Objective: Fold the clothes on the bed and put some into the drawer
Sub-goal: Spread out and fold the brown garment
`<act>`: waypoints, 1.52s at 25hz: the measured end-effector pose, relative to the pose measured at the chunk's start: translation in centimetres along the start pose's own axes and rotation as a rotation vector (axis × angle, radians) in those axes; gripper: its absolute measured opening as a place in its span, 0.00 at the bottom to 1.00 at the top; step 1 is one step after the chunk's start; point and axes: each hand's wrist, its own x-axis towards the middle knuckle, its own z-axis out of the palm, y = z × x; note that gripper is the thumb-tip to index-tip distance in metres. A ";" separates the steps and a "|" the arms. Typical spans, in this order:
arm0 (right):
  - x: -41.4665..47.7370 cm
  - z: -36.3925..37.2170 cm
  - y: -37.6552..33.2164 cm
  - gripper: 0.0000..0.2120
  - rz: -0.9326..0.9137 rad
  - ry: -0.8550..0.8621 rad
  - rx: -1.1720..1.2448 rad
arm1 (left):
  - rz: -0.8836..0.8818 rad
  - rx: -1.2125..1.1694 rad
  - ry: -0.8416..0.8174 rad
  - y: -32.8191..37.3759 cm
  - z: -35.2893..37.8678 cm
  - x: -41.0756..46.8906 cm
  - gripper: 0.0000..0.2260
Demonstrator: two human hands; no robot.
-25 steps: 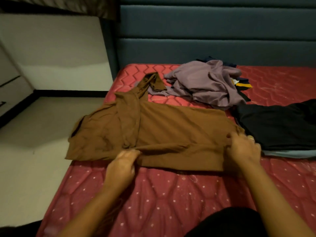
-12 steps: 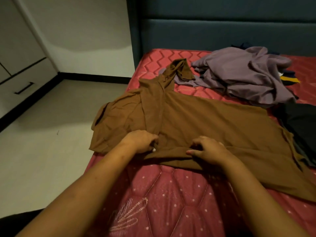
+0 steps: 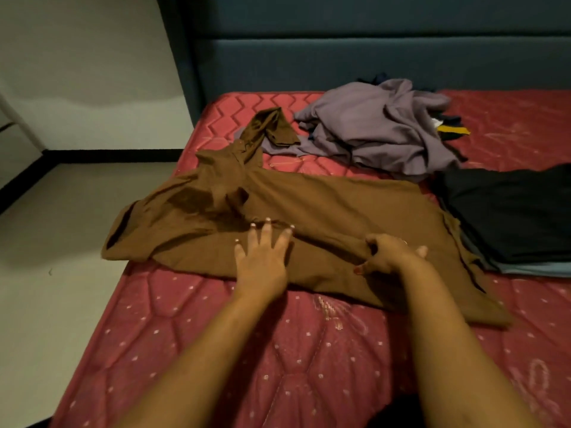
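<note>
A brown long-sleeved garment (image 3: 340, 208) lies spread across the red mattress (image 3: 278, 350), its near edge folded over. My left hand (image 3: 262, 257) lies flat on it with fingers straight and spread, pressing the fold. To its right, my right hand (image 3: 389, 256) has its fingers curled round a bunched fold of the same brown cloth. One brown sleeve (image 3: 268, 128) trails toward the headboard.
A crumpled purple garment pile (image 3: 380, 128) sits at the back of the mattress, dark and yellow pieces (image 3: 451, 129) beside it. A folded black garment (image 3: 509, 211) lies at right on a grey-blue one. Blue headboard (image 3: 340, 50) behind; pale floor (image 3: 61, 242) at left.
My left hand has opened flat onto the brown garment. My right hand moved right along the fold and now grips it. The camera view shifted back to the right.
</note>
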 end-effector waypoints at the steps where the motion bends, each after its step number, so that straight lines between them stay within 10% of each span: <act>1: 0.1 -0.7 1.5 0.18 0.069 -0.052 0.015 | 0.097 0.001 -0.027 1.5 1.0 -0.7 0.28; 9: 1.1 -1.9 9.1 0.17 0.493 0.473 0.206 | 0.293 0.043 -0.159 6.7 2.9 -0.6 0.33; 19: -3.0 1.7 12.9 0.38 0.610 0.099 0.483 | 0.356 -0.023 0.006 12.3 5.4 -2.4 0.28; 30: -4.8 0.6 13.1 0.19 0.641 0.261 0.203 | 0.397 0.025 -0.038 11.0 4.7 -5.4 0.28; 35: -5.9 -1.3 2.5 0.21 0.178 0.465 -0.100 | 0.176 0.077 0.117 -0.8 3.6 -5.7 0.26; 38: -8.0 2.0 -8.1 0.25 -0.385 0.379 -0.144 | -0.143 0.016 -0.151 -11.0 2.7 -7.7 0.24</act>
